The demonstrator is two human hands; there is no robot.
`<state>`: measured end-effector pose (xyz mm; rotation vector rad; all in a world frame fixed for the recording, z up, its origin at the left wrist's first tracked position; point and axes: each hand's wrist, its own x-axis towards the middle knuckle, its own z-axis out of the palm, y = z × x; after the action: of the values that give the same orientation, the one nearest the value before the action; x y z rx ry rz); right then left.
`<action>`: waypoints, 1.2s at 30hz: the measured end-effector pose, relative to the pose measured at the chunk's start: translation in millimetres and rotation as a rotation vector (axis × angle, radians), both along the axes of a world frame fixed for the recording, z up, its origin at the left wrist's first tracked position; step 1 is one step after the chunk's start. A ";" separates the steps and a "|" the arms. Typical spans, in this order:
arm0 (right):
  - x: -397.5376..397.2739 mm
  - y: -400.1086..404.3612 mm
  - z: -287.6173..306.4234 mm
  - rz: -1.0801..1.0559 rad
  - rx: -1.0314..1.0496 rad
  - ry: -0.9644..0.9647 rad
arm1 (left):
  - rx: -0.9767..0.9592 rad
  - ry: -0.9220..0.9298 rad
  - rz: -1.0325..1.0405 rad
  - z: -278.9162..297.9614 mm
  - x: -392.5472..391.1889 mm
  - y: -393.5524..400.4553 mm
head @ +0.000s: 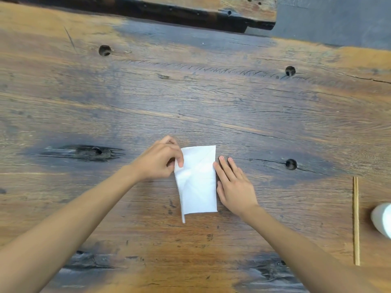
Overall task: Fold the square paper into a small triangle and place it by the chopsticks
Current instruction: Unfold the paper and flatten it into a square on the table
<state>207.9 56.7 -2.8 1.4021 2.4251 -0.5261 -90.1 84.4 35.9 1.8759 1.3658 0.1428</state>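
A white paper [197, 182] lies folded into a tall rectangle in the middle of the wooden table [211, 102], with faint diagonal creases across it. My left hand [157, 160] pinches the paper's upper left edge between thumb and fingers. My right hand [233, 185] rests flat on the table along the paper's right edge, fingers stretched out and touching that edge. A pair of light wooden chopsticks [356, 220] lies side by side far to the right, pointing away from me.
A white cylinder [383, 219], cut off by the frame, lies just right of the chopsticks. The tabletop has several round holes, one [291, 164] close to my right hand. A dark wooden beam [190, 11] runs along the far edge.
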 end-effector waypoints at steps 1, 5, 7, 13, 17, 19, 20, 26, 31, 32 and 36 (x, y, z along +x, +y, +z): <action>-1.0 -0.1 0.8 -0.005 -0.010 -0.004 | 0.003 0.027 -0.033 1.3 -3.9 -1.1; -4.5 -0.8 2.4 -0.006 -0.038 -0.030 | 0.011 0.139 -0.155 3.1 -20.1 -6.4; -5.8 -1.4 3.4 -0.006 -0.031 -0.034 | 0.043 0.169 -0.199 1.3 -27.5 -10.7; -8.7 -2.8 5.4 -0.020 0.006 -0.025 | 0.092 0.368 -0.299 -12.0 -51.2 -34.5; -8.3 -2.0 6.1 -0.019 -0.034 -0.027 | 0.188 0.450 -0.204 -13.6 -61.2 -57.0; -12.0 -0.7 8.0 -0.057 -0.064 -0.024 | 0.224 0.476 -0.104 -11.5 -55.8 -67.9; -16.4 -0.6 9.9 -0.092 -0.063 -0.016 | 0.221 0.453 -0.035 -10.6 -49.0 -72.8; -66.5 -11.5 9.4 -0.150 0.078 0.158 | 0.124 0.300 0.294 -21.7 18.8 -90.6; -78.6 -15.3 -20.4 -0.086 0.082 0.169 | 0.119 0.360 0.407 -57.2 44.5 -98.1; -75.8 -15.7 -26.4 -0.082 0.086 0.169 | 0.128 0.388 0.414 -64.0 43.2 -100.2; -59.9 -15.4 -44.0 -0.073 0.133 0.168 | 0.195 0.484 0.380 -84.4 30.5 -104.0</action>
<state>148.0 41.3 -46.9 1.5631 2.5916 -0.5284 -59.6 -19.6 -48.5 1.8588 2.1024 0.0084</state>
